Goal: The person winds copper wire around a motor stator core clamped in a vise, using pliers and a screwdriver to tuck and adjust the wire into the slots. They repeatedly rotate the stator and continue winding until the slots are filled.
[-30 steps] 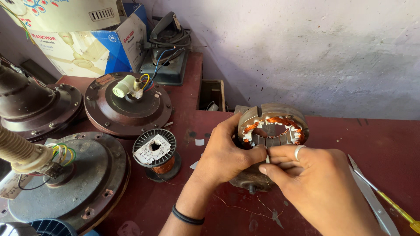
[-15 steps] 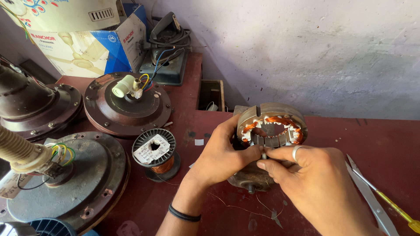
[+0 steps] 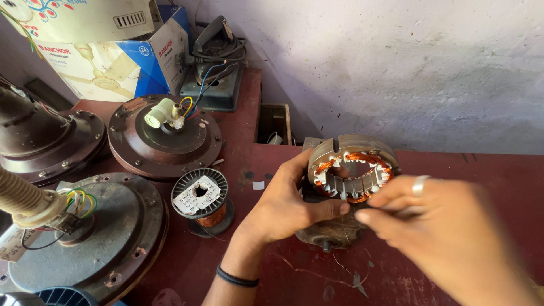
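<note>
Left hand (image 3: 286, 207) has its grip wrapped round the near-left side of the stator (image 3: 351, 170), thumb pressed across the front; it stands tilted on a grey motor housing (image 3: 328, 232) on the bench (image 3: 481, 175). Right hand (image 3: 447, 226) is blurred, fingertips pinched together just right of the left thumb; can't tell what the pinch holds, likely fine wire.

Risks, as I judge them:
- thin copper winding snags or kinks against the slot teeth
- stator slips off the housing if the left grip loosens

Left of the grip: copper wire spool (image 3: 201, 198), then three fan motor bodies (image 3: 164, 136). Loose wire scraps below the hands. Nothing blocks either hand.
</note>
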